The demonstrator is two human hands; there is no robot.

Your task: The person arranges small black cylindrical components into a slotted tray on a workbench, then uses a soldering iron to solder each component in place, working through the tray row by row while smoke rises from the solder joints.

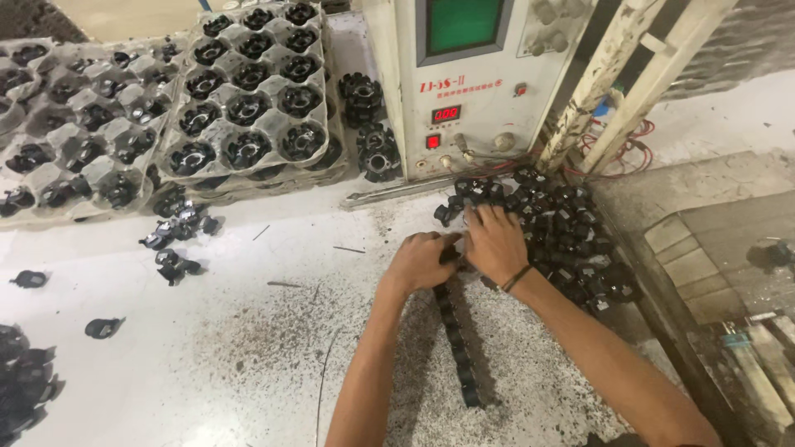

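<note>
Head view, looking down on a white speckled worktop (248, 331) dusted with dark grit. At the back, a cream metal control cabinet with a green screen (464, 83); to its left, grey moulded pulp trays (217, 108) with black ring-shaped parts in the cups.

Right of centre, against the cabinet's foot, a heap of small black plastic pieces (571, 232). Running from the heap's near edge toward the camera, a straight row of the same black pieces laid end to end (455, 339) (flat on the worktop, apparently touching one another).

Step in hand, by judgement: lining up loose pieces into that row, with most of the heap not yet used. Extending it calls for one piece drawn clear of the heap and seated square against the row's far end – without nudging the line crooked.

Left hand (418, 261): curled narrow, fingers closed down on the row's far end. Right hand (495, 244): palm down, fingers half spread and resting on the heap's edge – whether pinching a piece, cannot tell.
</note>
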